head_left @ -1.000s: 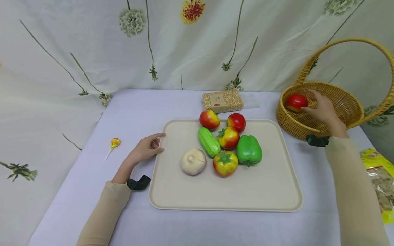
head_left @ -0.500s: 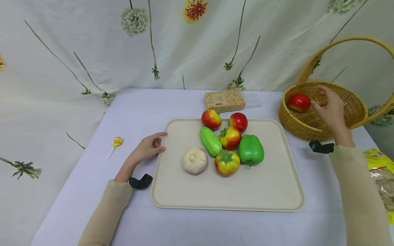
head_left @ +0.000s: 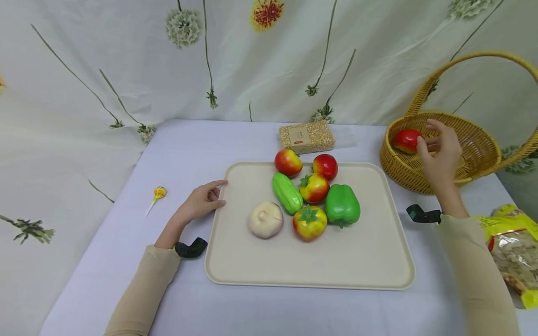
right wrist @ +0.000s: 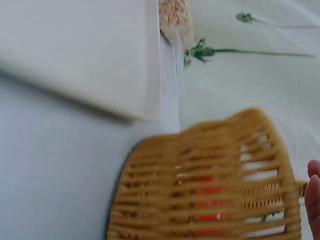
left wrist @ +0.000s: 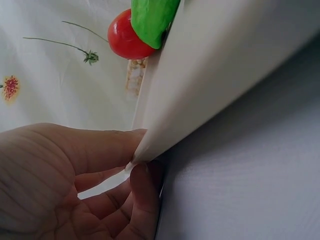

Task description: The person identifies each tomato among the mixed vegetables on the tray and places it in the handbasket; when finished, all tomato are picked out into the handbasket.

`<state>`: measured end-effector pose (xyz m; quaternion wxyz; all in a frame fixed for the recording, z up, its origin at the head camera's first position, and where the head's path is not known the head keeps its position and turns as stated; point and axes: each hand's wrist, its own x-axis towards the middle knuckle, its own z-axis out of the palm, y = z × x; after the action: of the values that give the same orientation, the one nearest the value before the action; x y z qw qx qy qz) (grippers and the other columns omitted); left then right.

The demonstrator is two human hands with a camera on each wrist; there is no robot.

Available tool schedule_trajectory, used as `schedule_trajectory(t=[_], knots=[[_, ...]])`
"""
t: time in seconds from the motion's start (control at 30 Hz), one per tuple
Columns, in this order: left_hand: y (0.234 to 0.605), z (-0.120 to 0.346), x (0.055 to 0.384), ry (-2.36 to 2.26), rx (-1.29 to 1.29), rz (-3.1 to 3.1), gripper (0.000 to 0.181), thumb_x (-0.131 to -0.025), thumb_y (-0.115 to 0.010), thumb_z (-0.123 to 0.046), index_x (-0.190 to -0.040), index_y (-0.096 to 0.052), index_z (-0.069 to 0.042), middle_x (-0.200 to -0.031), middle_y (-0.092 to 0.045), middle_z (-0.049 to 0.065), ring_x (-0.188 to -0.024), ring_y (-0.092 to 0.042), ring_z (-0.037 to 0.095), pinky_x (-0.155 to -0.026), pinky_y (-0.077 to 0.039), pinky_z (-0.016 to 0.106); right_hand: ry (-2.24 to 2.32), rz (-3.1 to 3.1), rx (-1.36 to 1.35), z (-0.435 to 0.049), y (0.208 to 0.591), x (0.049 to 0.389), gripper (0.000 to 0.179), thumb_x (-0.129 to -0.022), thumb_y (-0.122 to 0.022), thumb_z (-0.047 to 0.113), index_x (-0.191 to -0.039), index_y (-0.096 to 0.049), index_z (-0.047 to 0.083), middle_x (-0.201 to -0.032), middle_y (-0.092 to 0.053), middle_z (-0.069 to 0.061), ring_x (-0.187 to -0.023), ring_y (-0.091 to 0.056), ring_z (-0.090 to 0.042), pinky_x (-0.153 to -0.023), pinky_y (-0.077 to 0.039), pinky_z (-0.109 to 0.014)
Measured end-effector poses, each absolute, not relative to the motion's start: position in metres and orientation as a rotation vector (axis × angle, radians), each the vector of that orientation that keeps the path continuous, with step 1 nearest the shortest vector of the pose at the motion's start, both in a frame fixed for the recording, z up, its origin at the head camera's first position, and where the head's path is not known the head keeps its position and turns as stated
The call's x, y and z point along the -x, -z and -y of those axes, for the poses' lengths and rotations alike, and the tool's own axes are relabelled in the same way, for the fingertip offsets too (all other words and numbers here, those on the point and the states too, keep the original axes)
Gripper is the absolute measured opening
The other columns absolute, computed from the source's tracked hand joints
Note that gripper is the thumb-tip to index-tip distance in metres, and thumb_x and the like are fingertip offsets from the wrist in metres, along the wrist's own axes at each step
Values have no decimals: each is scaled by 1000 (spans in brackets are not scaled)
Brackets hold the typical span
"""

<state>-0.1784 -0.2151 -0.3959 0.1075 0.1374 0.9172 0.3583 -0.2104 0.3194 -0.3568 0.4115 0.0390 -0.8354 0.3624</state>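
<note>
My left hand [head_left: 198, 202] pinches the left edge of the beige tray [head_left: 361, 261]; in the left wrist view, the thumb lies on top and the fingers bend beneath the rim. My right hand [head_left: 443, 156] is over the wicker basket [head_left: 401, 170], fingers loosely bent and holding nothing. Just left of its thumb, a red toy fruit [head_left: 407, 140] with a yellow underside lies in the basket. In the right wrist view the basket's woven wall [right wrist: 200, 170] hides most of that fruit, and only fingertips [right wrist: 313, 200] show at the right edge.
On the tray are a garlic bulb [head_left: 265, 220], a cucumber [head_left: 287, 193], a green pepper [head_left: 342, 204] and several red-yellow toy fruits [head_left: 310, 223]. A bag of corn kernels [head_left: 307, 137] lies behind it. A lollipop [head_left: 159, 193] lies left, a yellow food bag [head_left: 514, 252] right.
My right hand has drawn back from beside the red fruit towards the basket's near rim. The fruit stays in the basket; the left hand keeps its hold on the tray.
</note>
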Motion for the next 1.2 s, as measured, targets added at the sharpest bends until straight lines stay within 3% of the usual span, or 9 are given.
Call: schedule_trajectory(t=[0.17,0.23,0.37,0.5,0.87,1.1,1.2], knots=[[398,216,180,-1046,-411,-2713,54,-86,-63,-6,-136,-45,2,-93,-54,17,-75,-47,15,-64,-39,23,-979,2065,-192,-302,361,208,37,-86,-59,2,-123,-57,2,-106,-56,13,-75,-45,20,-71,-38,1],[400,216,180,-1046,-413,-2714,54,-86,-63,-6,-136,-44,2,-94,-54,17,-76,-47,15,-64,-39,23,-1016,2048,-230,-294,363,207,37,-84,-60,-2,-121,-57,0,-104,-57,10,-75,-46,19,-71,-38,1],[400,217,181,-1047,-409,-2713,54,-86,-63,-6,-136,-44,2,-94,-55,17,-76,-48,15,-64,-40,23,-1084,2024,-330,-274,364,205,38,-80,-60,-11,-118,-57,-5,-104,-58,-20,-74,-47,18,-69,-38,0],[400,217,181,-1045,-404,-2709,54,-86,-63,-6,-136,-44,2,-94,-54,17,-76,-47,15,-64,-39,23,-1102,2041,-435,-253,359,198,39,-78,-59,-17,-116,-54,-11,-104,-56,-29,-75,-46,18,-70,-39,-1],[400,217,181,-1036,-413,-2708,54,-86,-63,-7,-135,-44,2,-92,-53,16,-75,-46,15,-63,-38,23,-1035,2188,-633,-241,381,210,45,-79,-67,-7,-122,-57,0,-114,-59,-20,-76,-48,13,-67,-42,-3],[399,217,181,-1043,-407,-2708,54,-85,-63,-6,-135,-45,2,-92,-54,16,-75,-47,15,-63,-39,22,-985,2268,-829,-233,386,218,48,-77,-70,-5,-123,-58,2,-117,-57,-20,-70,-57,-10,-63,-44,-7],[399,216,181,-1047,-405,-2703,54,-86,-63,-6,-135,-44,2,-93,-54,16,-75,-47,15,-63,-39,22,-969,2341,-898,-230,387,221,51,-77,-71,-3,-126,-56,2,-121,-55,-19,-69,-58,-14,-62,-46,-10]])
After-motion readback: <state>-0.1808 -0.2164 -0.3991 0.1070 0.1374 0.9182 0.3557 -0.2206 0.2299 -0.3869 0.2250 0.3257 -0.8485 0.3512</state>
